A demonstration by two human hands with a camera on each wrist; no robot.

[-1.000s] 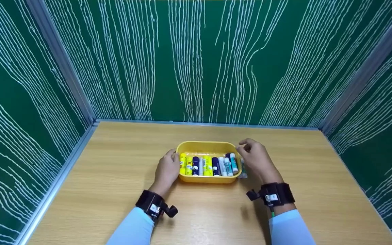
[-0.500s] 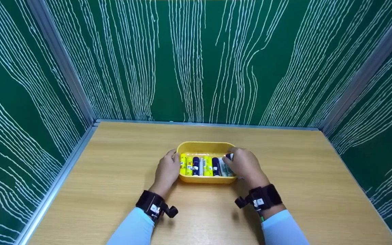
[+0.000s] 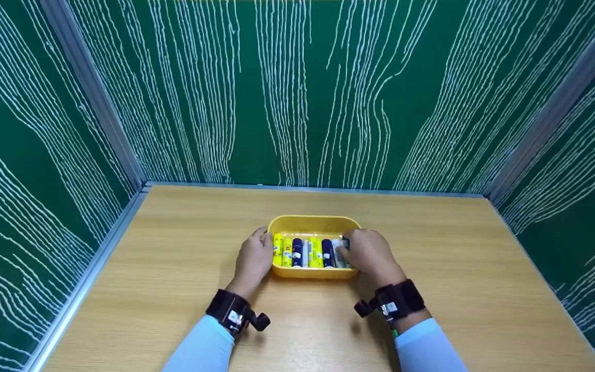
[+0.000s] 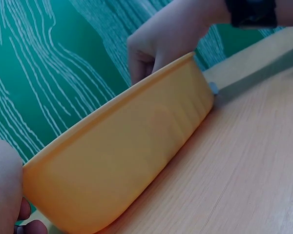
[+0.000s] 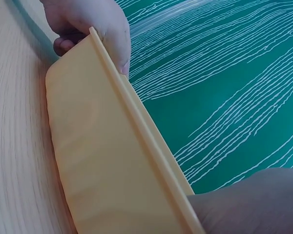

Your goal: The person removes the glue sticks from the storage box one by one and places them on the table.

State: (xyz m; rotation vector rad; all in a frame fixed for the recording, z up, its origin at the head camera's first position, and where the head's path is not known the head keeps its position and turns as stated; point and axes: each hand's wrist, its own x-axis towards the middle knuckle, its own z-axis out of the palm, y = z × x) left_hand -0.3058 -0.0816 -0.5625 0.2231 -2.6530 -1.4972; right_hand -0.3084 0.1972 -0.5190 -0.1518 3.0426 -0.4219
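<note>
A yellow plastic tub [image 3: 314,274] stands on the table with several glue sticks lying side by side in it. My left hand [image 3: 253,257] grips its left end, thumb over the rim and fingers outside. Among the sticks are a yellow glue stick [image 3: 315,251] and a dark blue glue stick [image 3: 327,253]. At the right end my right hand [image 3: 373,254] reaches down over the rim, fingers bent among the white and teal sticks, which it partly covers. I cannot tell whether it holds one. In the left wrist view, that hand [image 4: 173,41] dips behind the tub wall [image 4: 132,146].
A small pale object [image 4: 213,87] lies on the table against the tub's far end in the left wrist view. Green panels [image 3: 246,103] with white wavy lines enclose the wooden table [image 3: 199,222] at the back and sides.
My right hand has moved left from outside the tub's right end and down into it, covering the white and teal glue sticks. The left hand and the tub stay in place.
</note>
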